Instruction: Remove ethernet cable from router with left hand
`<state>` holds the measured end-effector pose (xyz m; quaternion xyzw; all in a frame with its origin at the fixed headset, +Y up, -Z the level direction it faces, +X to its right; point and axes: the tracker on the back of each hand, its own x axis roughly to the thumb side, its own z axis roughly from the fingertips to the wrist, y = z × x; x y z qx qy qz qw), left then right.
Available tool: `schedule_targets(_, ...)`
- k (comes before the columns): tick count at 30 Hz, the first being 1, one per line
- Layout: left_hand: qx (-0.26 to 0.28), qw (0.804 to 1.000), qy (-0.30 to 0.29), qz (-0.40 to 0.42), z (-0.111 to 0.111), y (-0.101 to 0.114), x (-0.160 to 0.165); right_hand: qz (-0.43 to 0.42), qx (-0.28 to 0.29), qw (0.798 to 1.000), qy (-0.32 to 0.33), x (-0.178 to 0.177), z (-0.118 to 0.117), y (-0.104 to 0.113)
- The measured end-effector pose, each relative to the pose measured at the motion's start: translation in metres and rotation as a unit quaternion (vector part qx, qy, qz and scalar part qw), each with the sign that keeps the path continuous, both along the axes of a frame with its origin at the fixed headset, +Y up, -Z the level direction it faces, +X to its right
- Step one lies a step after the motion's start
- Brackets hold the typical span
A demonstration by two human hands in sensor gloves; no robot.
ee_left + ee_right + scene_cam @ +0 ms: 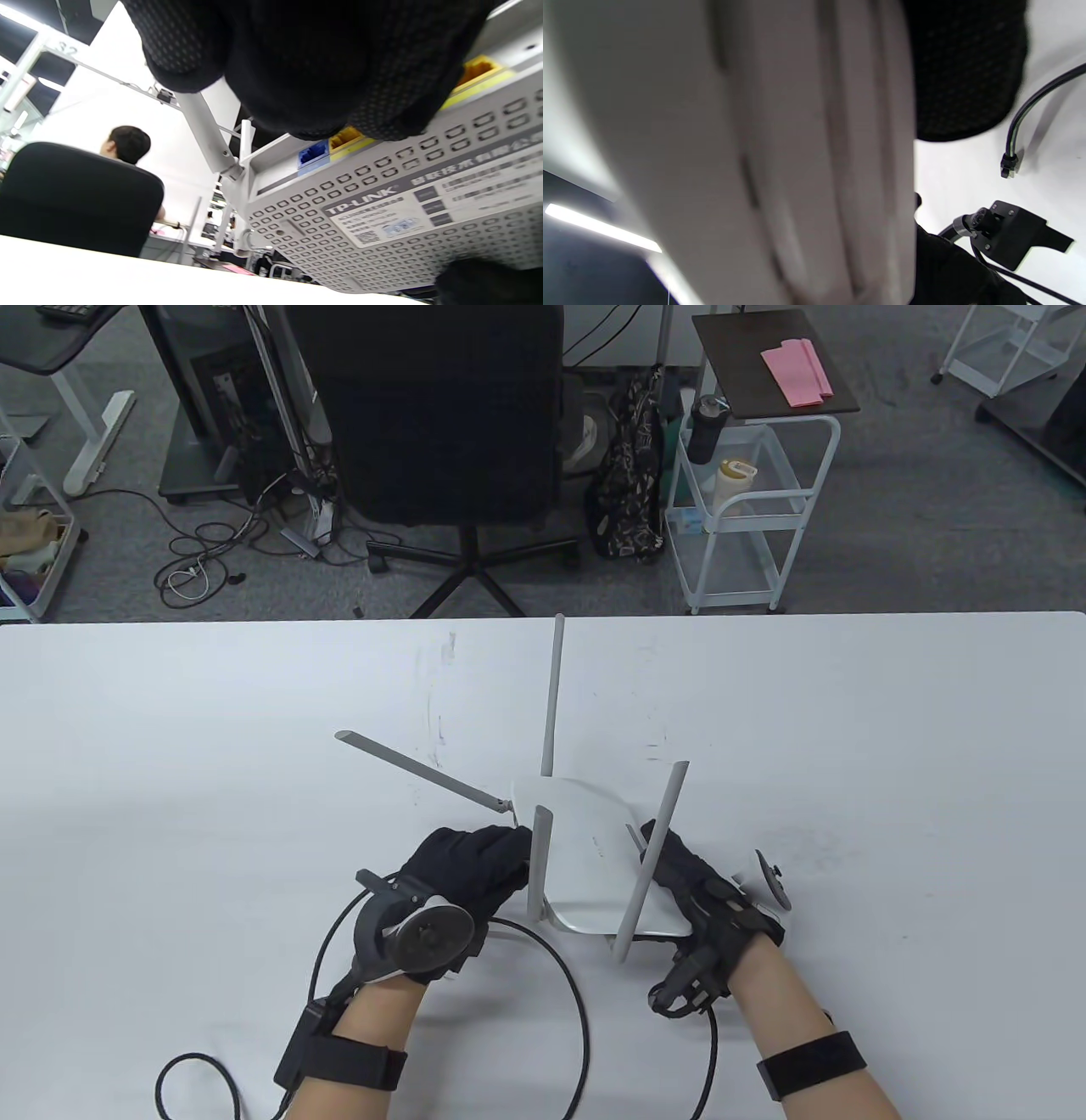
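Note:
A white TP-Link router (585, 857) with several grey antennas is held tilted above the table between both hands. My left hand (471, 869) grips its left rear edge. In the left wrist view my fingers (322, 63) lie over the yellow ports (344, 136); the blue port (313, 153) is empty. My right hand (691, 882) holds the router's right side from below. A black cable (577, 993) loops on the table from beside my left hand. In the right wrist view a black cable's plug end (1009, 163) lies loose on the table, apart from the router (755, 148).
The white table (848, 746) stretches wide on all sides. One antenna (424, 770) sticks out flat to the left, another (553, 695) points away. Glove cables trail at the table's near edge (195, 1073). An office chair (441, 415) and cart (747, 492) stand beyond the far edge.

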<state>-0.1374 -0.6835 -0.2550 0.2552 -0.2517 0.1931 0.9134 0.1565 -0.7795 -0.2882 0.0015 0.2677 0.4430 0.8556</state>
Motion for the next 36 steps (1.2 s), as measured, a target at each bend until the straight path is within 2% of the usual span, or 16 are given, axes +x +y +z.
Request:
schedule_targets(11,-0.023,0.998,-0.052,-0.018,0.000,0.003,0.002,0.021,0.017,0.999,0.034,0.007,-0.006,0.004)
schedule_targets(14,-0.022,0.998,-0.061,-0.005,0.001,0.007,0.000,0.004,0.024,0.999,0.038,0.010,-0.006,0.007)
schedule_targets(22,0.001,0.999,-0.033,-0.022,0.003,0.004,0.002,0.018,0.016,1.000,0.013,0.010,-0.003,0.007)
schedule_targets(25,0.015,0.999,0.004,-0.032,0.003,0.002,0.003,0.035,0.015,0.999,-0.014,0.005,0.002,0.007)
schedule_targets(28,0.014,0.999,0.014,-0.039,0.001,-0.005,0.002,0.036,-0.009,0.999,-0.036,0.001,0.009,0.004)
schedule_targets(31,0.004,0.999,0.008,-0.031,-0.001,-0.007,0.000,0.065,0.011,0.997,-0.039,0.001,0.008,0.008)
schedule_targets(33,0.009,0.999,0.004,-0.030,-0.001,-0.006,-0.001,0.050,0.006,0.998,-0.031,0.001,0.008,0.006)
schedule_targets(36,-0.019,0.999,-0.030,-0.019,-0.004,-0.004,-0.005,0.038,0.015,0.999,-0.004,0.004,0.002,0.003)
